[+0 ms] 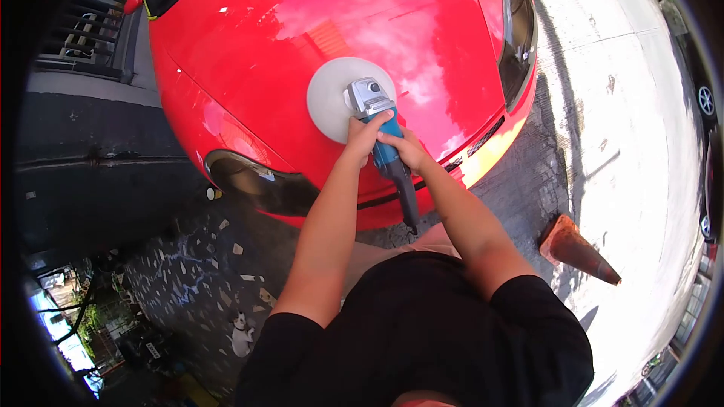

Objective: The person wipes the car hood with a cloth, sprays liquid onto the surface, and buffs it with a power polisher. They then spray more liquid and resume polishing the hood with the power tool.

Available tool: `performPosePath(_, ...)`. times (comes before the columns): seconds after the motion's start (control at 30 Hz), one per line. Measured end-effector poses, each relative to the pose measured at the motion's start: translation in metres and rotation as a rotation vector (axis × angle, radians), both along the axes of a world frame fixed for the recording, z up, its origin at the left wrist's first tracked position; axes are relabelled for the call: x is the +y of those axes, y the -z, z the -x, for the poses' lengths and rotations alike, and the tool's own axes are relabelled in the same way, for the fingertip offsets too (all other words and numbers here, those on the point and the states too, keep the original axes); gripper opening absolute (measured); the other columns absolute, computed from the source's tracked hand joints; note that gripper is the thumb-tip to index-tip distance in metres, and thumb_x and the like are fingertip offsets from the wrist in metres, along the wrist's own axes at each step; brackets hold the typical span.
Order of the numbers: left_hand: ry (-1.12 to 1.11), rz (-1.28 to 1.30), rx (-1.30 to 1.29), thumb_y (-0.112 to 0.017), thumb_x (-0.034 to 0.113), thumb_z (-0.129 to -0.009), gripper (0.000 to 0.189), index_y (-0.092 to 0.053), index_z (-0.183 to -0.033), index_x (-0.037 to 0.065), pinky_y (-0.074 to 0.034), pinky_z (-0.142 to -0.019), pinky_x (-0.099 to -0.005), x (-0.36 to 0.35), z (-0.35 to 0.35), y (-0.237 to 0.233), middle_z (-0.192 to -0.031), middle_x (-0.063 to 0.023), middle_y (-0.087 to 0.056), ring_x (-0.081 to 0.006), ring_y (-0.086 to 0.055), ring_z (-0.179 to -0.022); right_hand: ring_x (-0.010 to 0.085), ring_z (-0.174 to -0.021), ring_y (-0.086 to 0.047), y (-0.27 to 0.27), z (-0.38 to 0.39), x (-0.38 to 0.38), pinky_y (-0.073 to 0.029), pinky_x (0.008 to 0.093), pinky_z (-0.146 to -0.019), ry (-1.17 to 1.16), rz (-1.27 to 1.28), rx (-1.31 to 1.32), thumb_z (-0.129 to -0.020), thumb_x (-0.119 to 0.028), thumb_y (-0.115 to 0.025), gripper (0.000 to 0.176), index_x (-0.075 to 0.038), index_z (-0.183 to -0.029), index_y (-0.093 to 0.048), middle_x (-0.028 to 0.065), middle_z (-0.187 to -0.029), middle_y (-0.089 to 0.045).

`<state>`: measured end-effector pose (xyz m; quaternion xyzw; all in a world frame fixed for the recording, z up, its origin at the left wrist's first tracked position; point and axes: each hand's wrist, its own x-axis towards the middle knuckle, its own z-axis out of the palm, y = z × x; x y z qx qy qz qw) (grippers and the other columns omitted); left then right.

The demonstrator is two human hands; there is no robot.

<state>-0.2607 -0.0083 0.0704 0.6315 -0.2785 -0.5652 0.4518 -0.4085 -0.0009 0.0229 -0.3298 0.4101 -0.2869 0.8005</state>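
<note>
Both of my hands are wrapped around the blue and silver body of a car polisher (385,155). My left hand (363,138) closes on it just behind the silver head. My right hand (408,149) closes on its other side, close to the left. The round white polishing pad (330,102) lies over the shiny red hood (249,45) of a car, near its front. Whether the whole pad touches the paint is hard to see from above. The polisher's black rear handle points back toward my body.
The car's headlights (517,45) sit at either side of the hood. An orange traffic cone (573,247) lies tipped over on the right. A small white and dark animal (241,335) is on the stone-patterned ground at lower left. A dark wall (90,128) runs along the left.
</note>
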Motion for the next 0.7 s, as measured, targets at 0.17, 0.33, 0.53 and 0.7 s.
performPosePath(0.17,0.077,0.005,-0.006,-0.091,0.028,-0.084,0.048,-0.073,-0.115,-0.003,-0.061,-0.081,-0.0372,-0.006,0.022,0.010,-0.106,-0.0130,-0.077,-0.0194,-0.075,-0.093,0.0258,-0.086,-0.076,0.003,0.023,0.007,-0.063,0.0383,-0.076,0.054,-0.028,-0.010,-0.099,-0.040,-0.078,0.056,0.000,-0.134,-0.059,0.0153,-0.109,-0.073)
performPosePath(0.33,0.173,-0.057,-0.072,-0.089,0.029,-0.086,0.050,-0.073,-0.121,-0.003,-0.062,-0.082,-0.0377,0.011,0.030,0.017,-0.107,-0.0136,-0.077,-0.0203,-0.075,-0.094,0.0252,-0.092,-0.076,0.018,0.026,0.039,-0.063,0.0400,-0.082,0.141,-0.046,-0.054,-0.100,-0.039,-0.077,0.055,0.000,-0.134,-0.059,0.0143,-0.110,-0.073)
performPosePath(0.53,0.213,-0.088,-0.101,-0.090,0.024,-0.085,0.048,-0.073,-0.120,-0.004,-0.062,-0.085,-0.0382,0.046,0.048,0.023,-0.111,-0.0158,-0.077,-0.0216,-0.075,-0.096,0.0241,-0.093,-0.076,0.045,0.035,0.086,-0.063,0.0400,-0.083,0.240,-0.103,-0.125,-0.099,-0.034,-0.079,0.053,-0.002,-0.136,-0.059,0.0138,-0.112,-0.073)
performPosePath(0.7,0.280,-0.114,-0.175,-0.094,0.027,-0.082,0.063,-0.061,-0.123,-0.007,-0.062,-0.087,-0.0386,0.077,0.058,0.057,-0.117,-0.0191,-0.073,-0.0225,-0.074,-0.102,0.0228,-0.100,-0.075,0.074,0.043,0.134,-0.061,0.0382,-0.090,0.337,-0.133,-0.122,-0.100,-0.032,-0.077,0.051,0.000,-0.136,-0.060,0.0133,-0.116,-0.074)
